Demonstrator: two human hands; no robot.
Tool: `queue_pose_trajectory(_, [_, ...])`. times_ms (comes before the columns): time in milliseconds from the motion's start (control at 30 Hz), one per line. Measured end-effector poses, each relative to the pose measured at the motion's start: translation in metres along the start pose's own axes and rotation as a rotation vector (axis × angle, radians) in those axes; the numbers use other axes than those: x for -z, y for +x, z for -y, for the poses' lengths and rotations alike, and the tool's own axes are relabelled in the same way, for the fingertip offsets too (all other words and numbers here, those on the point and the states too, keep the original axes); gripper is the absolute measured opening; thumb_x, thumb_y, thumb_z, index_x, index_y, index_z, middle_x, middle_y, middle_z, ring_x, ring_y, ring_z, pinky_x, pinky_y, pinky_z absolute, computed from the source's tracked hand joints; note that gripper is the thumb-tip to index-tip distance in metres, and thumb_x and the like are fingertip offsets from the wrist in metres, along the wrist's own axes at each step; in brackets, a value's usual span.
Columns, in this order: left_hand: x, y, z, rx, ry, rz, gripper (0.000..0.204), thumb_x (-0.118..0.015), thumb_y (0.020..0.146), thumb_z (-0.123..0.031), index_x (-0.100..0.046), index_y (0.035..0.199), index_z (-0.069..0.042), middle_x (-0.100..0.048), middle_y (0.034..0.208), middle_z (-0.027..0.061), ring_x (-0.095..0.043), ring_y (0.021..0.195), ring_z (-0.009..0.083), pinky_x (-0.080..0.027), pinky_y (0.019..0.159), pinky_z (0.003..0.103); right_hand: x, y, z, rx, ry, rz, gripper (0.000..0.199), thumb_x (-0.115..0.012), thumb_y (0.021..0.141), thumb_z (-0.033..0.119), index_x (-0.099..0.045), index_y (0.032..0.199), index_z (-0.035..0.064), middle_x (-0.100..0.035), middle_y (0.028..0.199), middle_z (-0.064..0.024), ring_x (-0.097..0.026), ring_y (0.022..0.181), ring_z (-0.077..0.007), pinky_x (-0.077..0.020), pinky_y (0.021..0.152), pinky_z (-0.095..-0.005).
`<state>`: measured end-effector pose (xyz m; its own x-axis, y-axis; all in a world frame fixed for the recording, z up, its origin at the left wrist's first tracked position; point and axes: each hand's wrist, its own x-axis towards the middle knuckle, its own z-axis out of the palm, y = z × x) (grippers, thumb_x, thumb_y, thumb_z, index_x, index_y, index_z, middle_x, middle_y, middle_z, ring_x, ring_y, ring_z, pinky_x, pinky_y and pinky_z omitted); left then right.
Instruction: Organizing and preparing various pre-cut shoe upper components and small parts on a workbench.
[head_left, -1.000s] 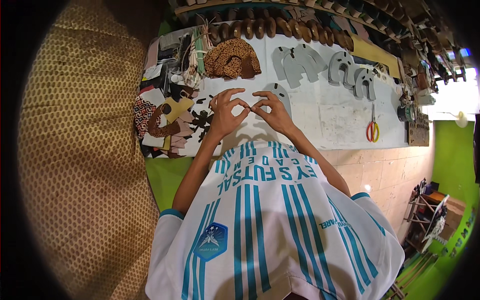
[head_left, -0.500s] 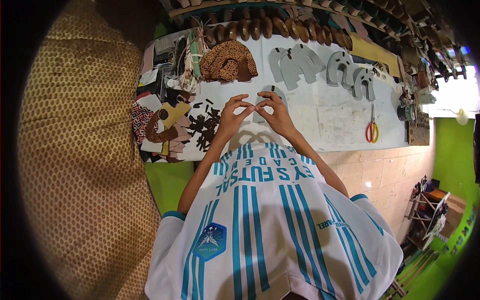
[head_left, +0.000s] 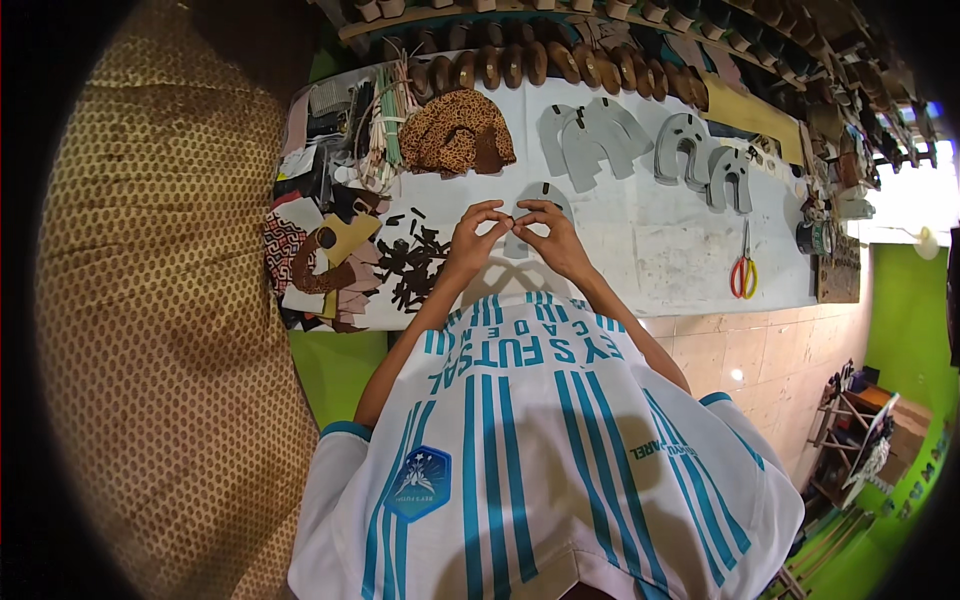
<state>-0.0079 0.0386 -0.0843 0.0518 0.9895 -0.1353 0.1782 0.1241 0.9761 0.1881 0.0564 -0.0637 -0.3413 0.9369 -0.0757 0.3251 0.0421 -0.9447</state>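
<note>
My left hand (head_left: 478,242) and my right hand (head_left: 554,243) meet fingertip to fingertip over the white table, both closed in a pinch. A tiny dark piece (head_left: 513,222) shows where the fingertips come together; its kind is too small to make out. Under my hands lies a grey U-shaped shoe-upper piece (head_left: 537,194) with a short black strip (head_left: 545,188) on its top, partly covered by the right hand. A loose heap of short black strips (head_left: 412,262) is beside my left wrist.
More grey shoe-upper pieces (head_left: 592,150) lie at the back right, near red-and-yellow-handled scissors (head_left: 743,278). Leopard-patterned pieces (head_left: 455,130) sit at the back left, by leather scraps (head_left: 345,245). Brown shoe lasts (head_left: 515,65) line the far edge. A patterned curtain (head_left: 170,320) hangs at left.
Both hands have come slightly lower in the picture, fingertips still together. A dark piece now shows between them. The view has tilted a little.
</note>
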Motion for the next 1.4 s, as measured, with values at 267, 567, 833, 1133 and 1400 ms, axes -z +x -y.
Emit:
queue_pose_trajectory(267, [-0.027,0.05,0.055,0.069,0.54,0.02,0.014,-0.072,0.086,-0.024,-0.078,0.087,-0.011,-0.065,0.126,0.0036,-0.054,0.123,0.0256,-0.031,0.109,0.046,-0.001,-0.001,-0.077,-0.062,-0.137,-0.042,0.018,-0.072,0.09,0.017,-0.075,0.104,0.0072,-0.061,0.13,-0.0175,-0.054,0.126,-0.0366,-0.042,0.108,-0.0428])
queue_pose_trajectory(567, [-0.052,0.092,0.073,-0.136,0.843,0.112,0.01,-0.074,0.084,-0.022,-0.076,0.085,-0.012,-0.064,0.122,0.0036,-0.053,0.12,0.0243,-0.029,0.106,0.048,0.009,0.008,-0.105,-0.046,-0.207,-0.144,0.015,-0.072,0.086,0.01,-0.074,0.101,0.0064,-0.063,0.125,-0.019,-0.056,0.12,-0.0387,-0.0435,0.105,-0.0438])
queue_pose_trajectory(833, [-0.052,0.079,0.087,-0.243,0.876,-0.079,0.016,-0.075,0.084,-0.022,-0.074,0.094,-0.01,-0.062,0.126,0.0033,-0.051,0.123,0.0232,-0.029,0.108,0.046,0.024,0.041,-0.118,0.105,-0.367,-0.109,0.023,-0.068,0.086,0.004,-0.072,0.108,0.0053,-0.059,0.131,-0.018,-0.053,0.126,-0.0367,-0.0404,0.108,-0.0462])
queue_pose_trajectory(1133, [-0.063,0.085,0.077,-0.309,0.972,-0.029,0.017,-0.075,0.081,-0.023,-0.074,0.091,-0.009,-0.061,0.128,0.0027,-0.052,0.123,0.0228,-0.03,0.107,0.046,0.02,0.064,-0.13,0.211,-0.903,0.103,0.049,-0.061,0.097,0.023,-0.053,0.145,0.0155,-0.033,0.162,-0.0098,-0.03,0.149,-0.0314,-0.0248,0.121,-0.0539])
queue_pose_trajectory(1400, [-0.066,0.096,0.083,-0.383,1.049,0.046,0.017,-0.072,0.077,-0.019,-0.073,0.09,-0.008,-0.062,0.125,0.0026,-0.052,0.124,0.0211,-0.029,0.108,0.046,0.022,0.063,-0.145,0.207,-1.003,0.138,0.054,-0.057,0.101,0.036,-0.045,0.153,0.0256,-0.024,0.167,-0.0058,-0.023,0.153,-0.0305,-0.0216,0.122,-0.0547])
